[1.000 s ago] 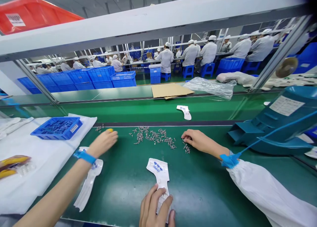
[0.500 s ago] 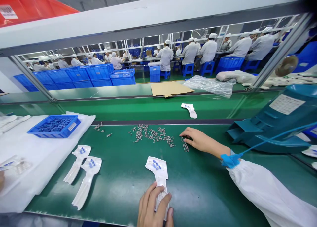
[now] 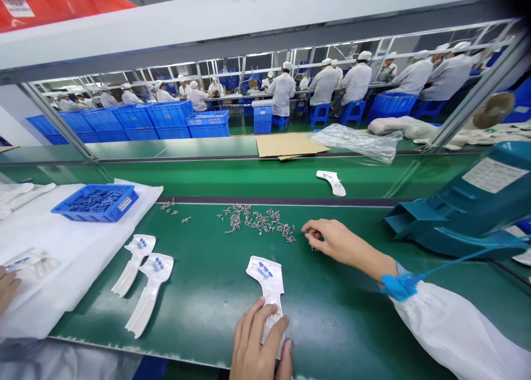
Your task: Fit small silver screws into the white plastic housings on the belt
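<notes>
My left hand (image 3: 258, 344) is at the bottom middle, its fingers pressed down on the handle of a white gun-shaped plastic shell (image 3: 263, 275). The shell lies flat on the green mat (image 3: 207, 308) with blue parts in its head. My right hand (image 3: 332, 239), in a white sleeve with a blue wrist strap (image 3: 397, 286), reaches to the right end of a scatter of small metal screws (image 3: 259, 222). Its fingertips are pinched together over a few of those screws.
Two more white shells (image 3: 143, 283) lie at left beside white foam (image 3: 58, 258) that carries a blue tray (image 3: 96, 202). A co-worker's hand (image 3: 6, 289) shows at the far left edge. A teal machine (image 3: 468, 203) stands at right. Another shell (image 3: 332, 182) rides the conveyor (image 3: 249, 178) behind.
The co-worker's arm has drawn back to the left, uncovering the two shells. The shell on the conveyor has drifted right. My right fingers have closed into a pinch at the screws.
</notes>
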A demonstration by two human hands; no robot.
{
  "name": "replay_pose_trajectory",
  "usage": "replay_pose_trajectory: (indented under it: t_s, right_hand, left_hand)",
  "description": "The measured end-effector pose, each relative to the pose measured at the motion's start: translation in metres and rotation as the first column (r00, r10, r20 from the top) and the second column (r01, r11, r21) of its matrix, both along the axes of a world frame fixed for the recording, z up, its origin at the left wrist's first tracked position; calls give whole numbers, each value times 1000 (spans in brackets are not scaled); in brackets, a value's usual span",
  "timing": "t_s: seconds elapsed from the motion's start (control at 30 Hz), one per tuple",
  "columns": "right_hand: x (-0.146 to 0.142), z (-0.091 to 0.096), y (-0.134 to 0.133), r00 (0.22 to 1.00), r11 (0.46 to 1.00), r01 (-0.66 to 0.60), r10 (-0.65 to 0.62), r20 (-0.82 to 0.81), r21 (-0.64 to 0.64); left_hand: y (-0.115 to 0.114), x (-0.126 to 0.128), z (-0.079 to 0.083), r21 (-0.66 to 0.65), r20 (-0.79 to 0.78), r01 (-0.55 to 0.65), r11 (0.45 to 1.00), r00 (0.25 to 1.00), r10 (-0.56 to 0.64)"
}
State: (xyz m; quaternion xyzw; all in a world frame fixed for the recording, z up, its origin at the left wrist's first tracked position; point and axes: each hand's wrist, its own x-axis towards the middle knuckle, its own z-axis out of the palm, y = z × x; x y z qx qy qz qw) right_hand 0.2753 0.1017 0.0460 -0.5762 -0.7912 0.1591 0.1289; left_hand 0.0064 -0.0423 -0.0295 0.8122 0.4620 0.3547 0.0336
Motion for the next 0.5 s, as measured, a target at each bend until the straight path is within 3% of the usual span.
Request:
replay_pose_trajectory:
  t_s: [0.13, 0.2, 0.37, 0.5]
  right_hand:
    - [-22, 16, -30, 989, 992, -15, -4, -151, -124]
    - [-37, 23, -49, 966, 976, -50, -6, -258, -212]
    - [-77, 21, -90, 903, 913, -136, -46, -427, -385]
    - [-92, 5, -96, 899, 870, -97, -132, -418, -484]
  left_hand:
    - [2, -14, 17, -229, 89, 22, 973, 996, -1]
    - [10, -24, 29, -293, 53, 21, 956, 999, -6]
    - [32, -33, 47, -323, -165, 144, 935, 965, -205]
    - [34, -23, 42, -316, -215, 113, 942, 958, -187]
